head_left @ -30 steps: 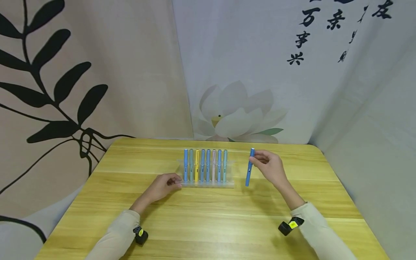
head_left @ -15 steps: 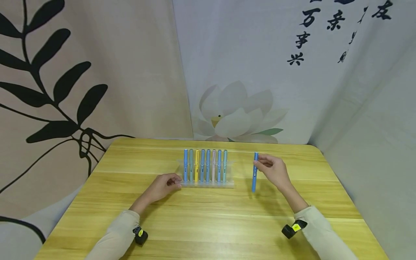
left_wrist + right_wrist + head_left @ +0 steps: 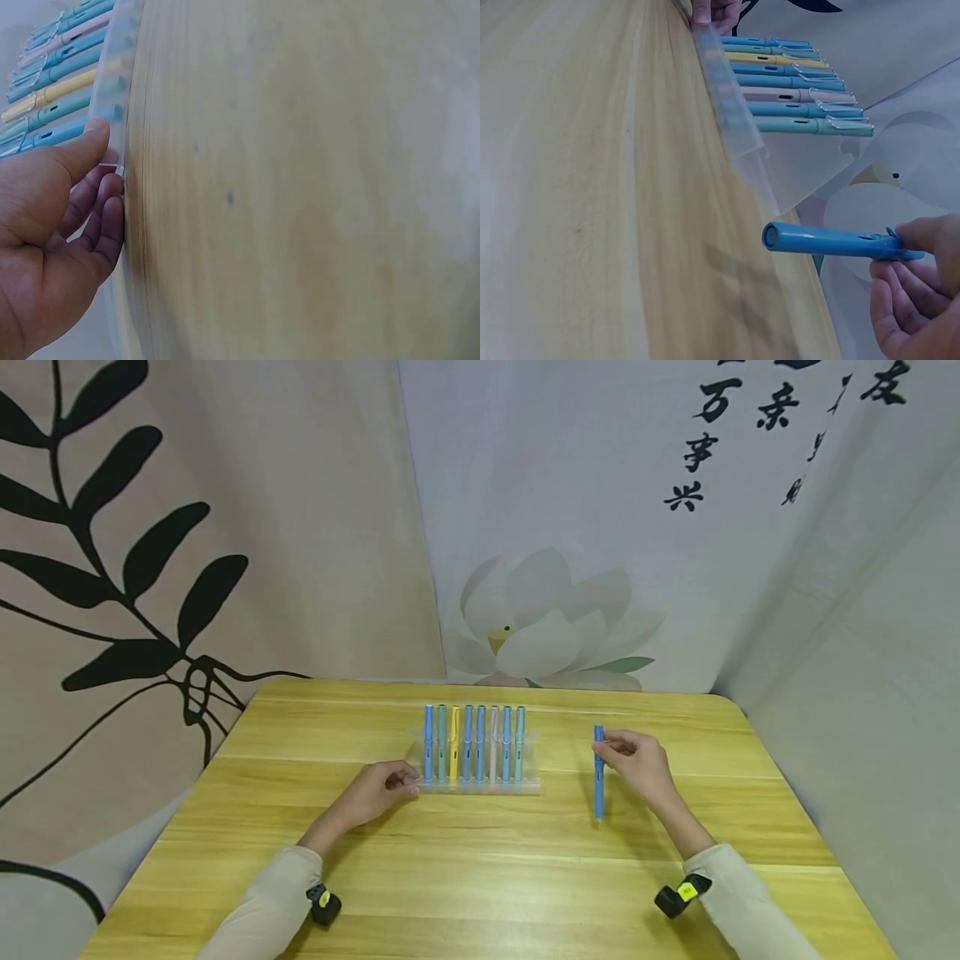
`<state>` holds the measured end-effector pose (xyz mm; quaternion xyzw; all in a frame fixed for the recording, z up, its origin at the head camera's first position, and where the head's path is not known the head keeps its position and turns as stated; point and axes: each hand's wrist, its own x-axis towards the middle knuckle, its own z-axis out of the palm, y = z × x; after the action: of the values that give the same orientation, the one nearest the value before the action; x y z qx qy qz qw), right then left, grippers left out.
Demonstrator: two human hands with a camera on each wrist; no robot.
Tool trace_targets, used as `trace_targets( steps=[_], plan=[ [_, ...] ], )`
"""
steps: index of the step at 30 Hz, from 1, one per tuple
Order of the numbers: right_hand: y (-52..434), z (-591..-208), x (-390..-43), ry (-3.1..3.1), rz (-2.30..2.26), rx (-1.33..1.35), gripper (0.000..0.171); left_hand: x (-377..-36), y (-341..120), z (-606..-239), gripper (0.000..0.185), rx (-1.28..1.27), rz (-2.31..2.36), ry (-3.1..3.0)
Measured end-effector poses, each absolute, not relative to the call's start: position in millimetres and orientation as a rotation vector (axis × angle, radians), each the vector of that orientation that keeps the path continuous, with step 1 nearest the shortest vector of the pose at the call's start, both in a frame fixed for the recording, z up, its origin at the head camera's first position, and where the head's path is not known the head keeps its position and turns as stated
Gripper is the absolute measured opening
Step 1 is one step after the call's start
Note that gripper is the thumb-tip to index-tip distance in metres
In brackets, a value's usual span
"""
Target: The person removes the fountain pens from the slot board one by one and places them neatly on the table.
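- Printed fabric backdrops hang behind a wooden counter (image 3: 480, 877): a beige one with black leaves at left, a pale one with a lotus flower and black calligraphy at right.
- On the counter's far middle sits a clear plastic pen rack (image 3: 477, 783), its front wall frosted and its right end flaring into a clear lip in the right wrist view.
- Eight pens (image 3: 474, 752) lie side by side in the rack, long axes running away from the person: mostly blue and teal, with one yellow pen (image 3: 453, 753) third from the left and one pale pink pen (image 3: 493, 752) toward the right.
- The left hand (image 3: 375, 792) rests at the rack's near left corner; the left wrist view shows its thumb and curled fingertips (image 3: 112, 196) pinching that corner's edge.
- The right hand (image 3: 637, 763) pinches a blue pen (image 3: 598, 772) near its far end, between thumb and fingertips, well to the right of the rack.
- That blue pen's long axis runs near to far, roughly parallel to the racked pens; its free end points toward the person.
- In the right wrist view the blue pen (image 3: 829, 241) is lifted clear of the counter, its round butt end facing the camera and its shadow falling on the wood below.
- Both forearms wear cream sleeves, each with a small black wrist device with a yellow mark.
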<state>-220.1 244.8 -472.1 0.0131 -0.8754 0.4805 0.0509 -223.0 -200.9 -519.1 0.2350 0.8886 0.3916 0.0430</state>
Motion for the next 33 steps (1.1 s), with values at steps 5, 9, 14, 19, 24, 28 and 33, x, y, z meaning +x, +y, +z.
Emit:
trace_targets(
  steps=[5,9,14,19,24,28,33],
  plan=[
    [247.9,-478.1,-220.1,-2.721,1.391,-0.018,0.042,-222.8,-200.1,-518.8,0.015,0.702,1.192,2.715],
    [249.1,-483.5,-220.0,-2.760,1.324,-0.040,0.038,-222.6,-199.9,-518.6,0.016,0.688,1.195,2.711],
    [251.3,-492.1,-220.1,-2.786,1.256,-0.042,0.036,-223.1,-199.8,-519.1,0.016,0.673,1.190,2.714],
    [252.9,-498.0,-222.1,-2.787,1.226,-0.058,0.032,-223.5,-200.1,-519.7,0.017,0.664,1.181,2.719],
    [252.5,-500.2,-222.9,-2.795,1.207,-0.088,0.032,-223.6,-200.5,-520.3,0.017,0.672,1.184,2.721],
    [252.4,-503.2,-224.0,-2.799,1.203,-0.126,0.034,-223.6,-201.1,-521.3,0.017,0.698,1.188,2.722],
    [251.3,-508.8,-226.0,-2.790,1.222,-0.161,0.034,-223.8,-202.3,-522.4,0.016,0.709,1.194,2.725]
  ],
)
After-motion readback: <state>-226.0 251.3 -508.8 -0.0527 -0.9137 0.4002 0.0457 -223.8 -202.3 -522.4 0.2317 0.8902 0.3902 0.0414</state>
